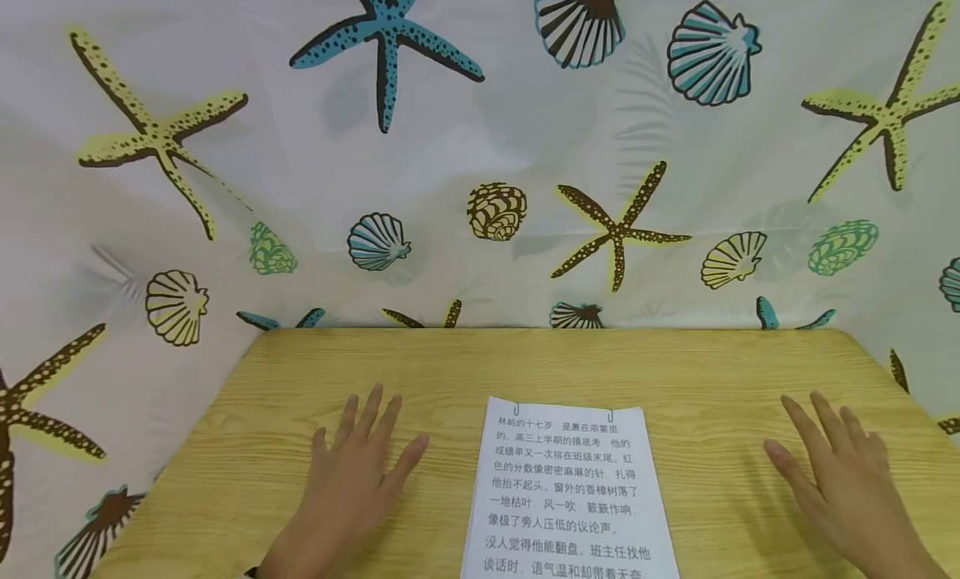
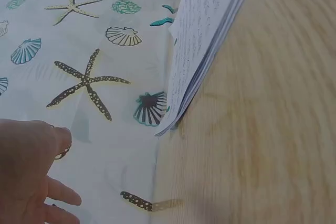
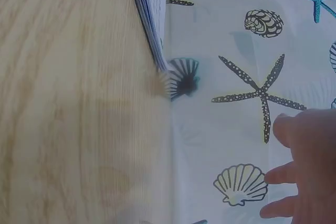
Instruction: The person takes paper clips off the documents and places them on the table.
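Left wrist view shows your paper stack (image 1: 566, 504) edge-on, layered sheets, print too small to read; head view gives legible Chinese, opening 林屿的十七岁. Stack sits lower centre of the head frame, two thin green clips (image 1: 611, 415) at its top edge. Your left hand (image 1: 348, 483), lower left, and right hand (image 1: 847, 487), lower right: fingers spread, released. Wood-grain table (image 1: 420, 362); pale backdrop (image 1: 465, 150), starfish-and-shell print.

Pale starfish-and-shell backdrop (image 1: 450, 158) behind a yellowish wood-grain table (image 1: 442, 366)
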`<state>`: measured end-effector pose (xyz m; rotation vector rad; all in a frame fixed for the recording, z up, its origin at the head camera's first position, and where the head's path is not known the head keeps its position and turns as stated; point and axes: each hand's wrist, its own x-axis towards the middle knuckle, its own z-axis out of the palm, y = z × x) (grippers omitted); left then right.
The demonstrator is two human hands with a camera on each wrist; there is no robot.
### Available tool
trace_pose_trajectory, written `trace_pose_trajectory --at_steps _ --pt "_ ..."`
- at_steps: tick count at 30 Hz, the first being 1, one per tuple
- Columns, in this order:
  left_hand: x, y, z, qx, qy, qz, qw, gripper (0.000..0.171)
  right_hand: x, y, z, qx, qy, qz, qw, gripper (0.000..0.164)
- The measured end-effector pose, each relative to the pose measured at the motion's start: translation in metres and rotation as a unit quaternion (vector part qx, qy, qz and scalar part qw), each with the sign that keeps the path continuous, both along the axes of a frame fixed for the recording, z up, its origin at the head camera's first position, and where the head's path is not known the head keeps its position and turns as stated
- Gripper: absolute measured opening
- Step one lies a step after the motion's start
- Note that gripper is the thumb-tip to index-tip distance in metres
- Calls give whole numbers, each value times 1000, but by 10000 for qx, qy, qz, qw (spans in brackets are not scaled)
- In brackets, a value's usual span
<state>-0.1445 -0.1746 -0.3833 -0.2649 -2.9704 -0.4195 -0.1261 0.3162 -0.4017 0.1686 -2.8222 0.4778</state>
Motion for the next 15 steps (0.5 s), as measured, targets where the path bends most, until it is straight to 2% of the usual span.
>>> trace_pose_trajectory --at_steps 2,4,8,10,12,15 --pt "-4 0 2 415 -208 -104 9989 78 -1 -1 3 -274 -262 45 9993 66" --pt "-9 1 1 1003 -433 -234 9937 79 -3 -3 5 -617 -632 149 9960 70" --pt "-19 6 -4 2280 -917 -299 9689 76 -4 -13 5 -1231 -1456 409 9808 74" --pt "-23 11 -9 2718 -1059 -288 9561 70 -4 -22 3 -1580 -1751 585 9700 71" --pt "-26 17 -14 2958 -1194 -258 9474 65 -3 -32 0 -1920 -1957 747 9588 69" --pt "-27 26 -23 2949 -1275 -327 9464 61 -2 -45 -3 -2299 -2080 954 9459 65"
